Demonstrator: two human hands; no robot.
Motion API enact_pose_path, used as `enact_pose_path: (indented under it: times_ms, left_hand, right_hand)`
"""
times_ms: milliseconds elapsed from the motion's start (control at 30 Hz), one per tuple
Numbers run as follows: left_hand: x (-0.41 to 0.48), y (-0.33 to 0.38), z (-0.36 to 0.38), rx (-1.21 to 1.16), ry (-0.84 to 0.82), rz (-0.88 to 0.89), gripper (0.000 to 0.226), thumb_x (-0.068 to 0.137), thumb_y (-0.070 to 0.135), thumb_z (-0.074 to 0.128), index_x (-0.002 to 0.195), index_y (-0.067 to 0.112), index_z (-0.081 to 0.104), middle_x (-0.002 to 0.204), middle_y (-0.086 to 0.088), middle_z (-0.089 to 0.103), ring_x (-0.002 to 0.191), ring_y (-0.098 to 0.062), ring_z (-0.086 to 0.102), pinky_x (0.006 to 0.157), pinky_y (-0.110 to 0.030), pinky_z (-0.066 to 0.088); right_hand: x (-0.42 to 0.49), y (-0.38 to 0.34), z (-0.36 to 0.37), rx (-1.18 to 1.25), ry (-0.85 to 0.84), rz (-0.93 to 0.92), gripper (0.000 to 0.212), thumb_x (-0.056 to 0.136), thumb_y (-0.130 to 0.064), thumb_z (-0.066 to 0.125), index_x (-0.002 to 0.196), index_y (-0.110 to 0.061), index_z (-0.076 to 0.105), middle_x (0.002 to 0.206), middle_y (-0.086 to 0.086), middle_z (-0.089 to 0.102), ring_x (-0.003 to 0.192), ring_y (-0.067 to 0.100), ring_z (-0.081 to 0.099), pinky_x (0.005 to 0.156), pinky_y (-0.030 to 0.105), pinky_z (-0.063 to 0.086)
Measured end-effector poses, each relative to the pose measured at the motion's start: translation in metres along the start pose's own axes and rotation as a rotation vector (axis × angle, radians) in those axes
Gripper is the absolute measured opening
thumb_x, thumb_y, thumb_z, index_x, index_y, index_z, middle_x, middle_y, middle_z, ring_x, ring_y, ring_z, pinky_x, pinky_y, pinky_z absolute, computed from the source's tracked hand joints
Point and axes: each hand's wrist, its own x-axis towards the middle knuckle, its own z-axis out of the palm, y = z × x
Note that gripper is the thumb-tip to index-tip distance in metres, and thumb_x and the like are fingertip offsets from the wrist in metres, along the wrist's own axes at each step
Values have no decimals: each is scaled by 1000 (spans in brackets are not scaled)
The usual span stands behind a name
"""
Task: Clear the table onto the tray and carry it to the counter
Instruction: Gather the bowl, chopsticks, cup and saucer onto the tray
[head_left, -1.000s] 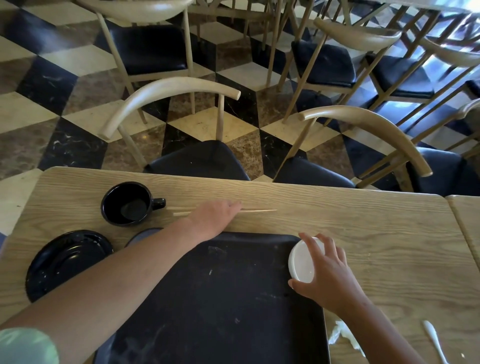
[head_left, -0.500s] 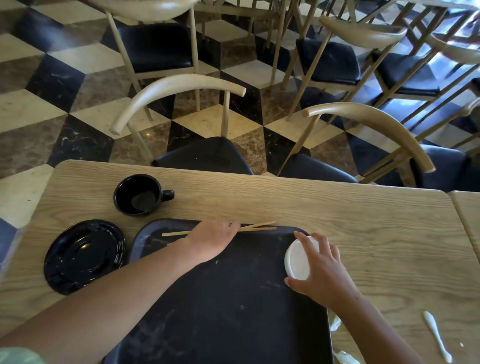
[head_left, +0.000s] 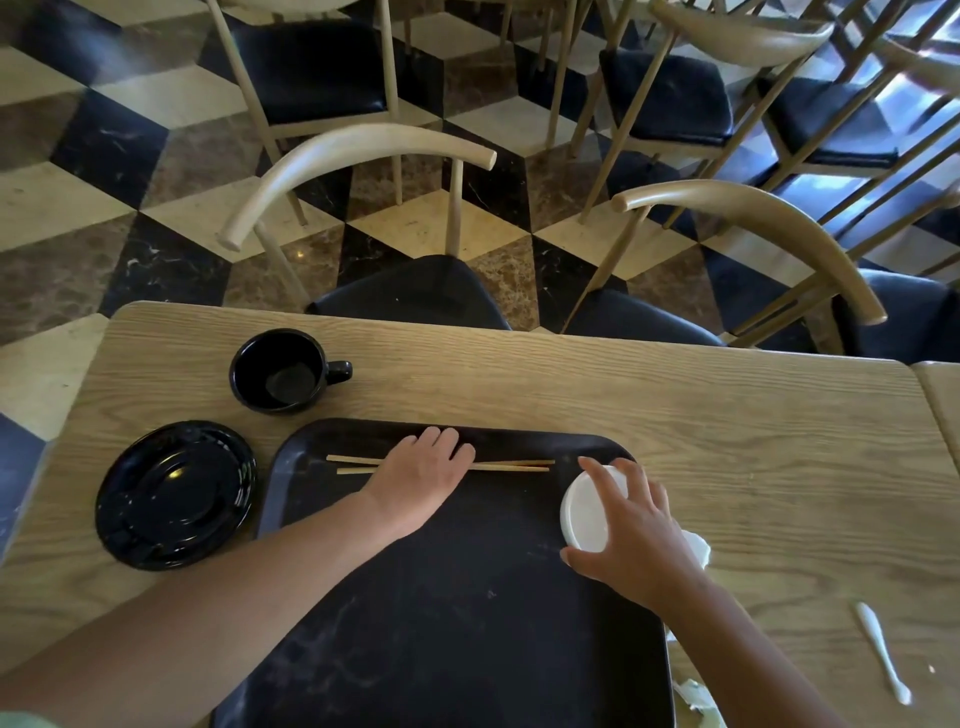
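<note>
tray (head_left: 467, 649): black, scuffed | chopsticks (head_left: 511, 465): two pale sticks, crossed

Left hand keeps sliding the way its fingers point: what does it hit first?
Likely the far rim of the black tray, just beyond the left hand resting over the chopsticks. Past that, bare table; depth is unclear.

The left hand (head_left: 418, 480) is laid flat, palm down, with the fingers close together and pointed away from the body. The bare left arm is stretched out long. The right hand (head_left: 636, 535) is cupped, with the fingers spread and bent. The right arm is bent in from the side.
</note>
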Motion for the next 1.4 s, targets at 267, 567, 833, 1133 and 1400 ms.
enact_pose_path:
  times_ms: [267,567,833,1133,1400]
  left_hand:
    - [-12,-4,-1,-37,87,-17,47,67,-4,78,109,9,61,96,-7,60,80,-22,58,63,-33,53]
    - [-3,5,0,-54,117,-16,45,60,-3,84,99,8,64,90,-7,61,77,-22,58,61,-31,50]
    - [-8,-10,-2,-64,109,16,43,68,-6,78,108,6,66,101,-9,64,87,-23,62,71,-33,56]
    - [-9,-15,2,-37,150,14,43,70,-8,75,110,4,66,105,-12,62,92,-25,61,77,-36,55]
    - [-6,-15,6,-20,196,12,45,68,-9,75,111,4,66,106,-12,62,94,-29,61,78,-40,54]
  right_hand:
    - [-2,4,1,5,1,0,110,66,-63,74,152,-42,9,155,-5,11,138,28,24,106,51,45]
    - [2,6,2,-1,1,2,111,67,-63,75,153,-41,9,156,-4,10,139,29,24,106,51,46]
    - [5,7,-2,-38,10,-12,110,67,-63,74,153,-41,8,156,-3,10,141,29,21,104,50,46]
    - [12,0,1,-126,28,-26,110,67,-61,75,152,-42,9,157,-1,10,142,30,17,103,52,43]
    - [11,2,7,-96,23,-16,113,67,-58,78,153,-42,6,161,-1,5,147,32,9,106,56,38]
